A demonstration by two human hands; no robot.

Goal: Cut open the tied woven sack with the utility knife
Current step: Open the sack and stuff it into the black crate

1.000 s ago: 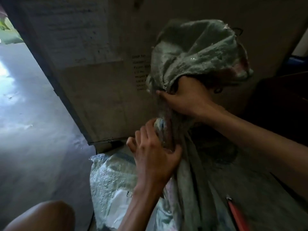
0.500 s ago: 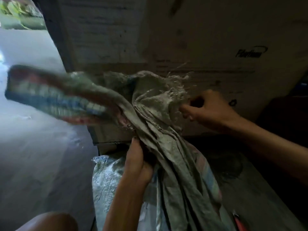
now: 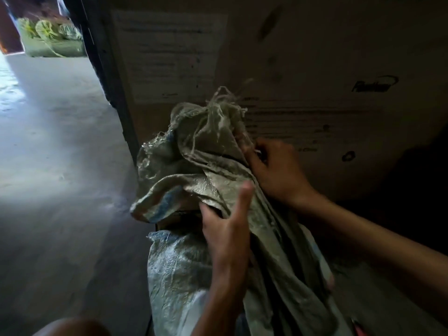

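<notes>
A grey-green woven sack [image 3: 194,151] with frayed threads at its top edge is bunched up in front of me. My left hand [image 3: 225,224] grips a fold of the sack from below, thumb raised. My right hand [image 3: 274,170] holds the sack's right edge with curled fingers. A red utility knife [image 3: 358,327] shows partly at the bottom right edge, lying apart from both hands.
A large cardboard box [image 3: 315,69] with printed text stands right behind the sack. A whitish woven sack [image 3: 174,270] lies below my left hand. Grey concrete floor [image 3: 53,166] stretches to the left toward a bright doorway with green bundles [image 3: 51,32]. My knee [image 3: 72,327] is at the bottom left.
The sack's raised top has come down and its loose end, flung out left, has dropped into a bunch. My right hand moved lower onto the sack's right edge; my left hand regripped higher.
</notes>
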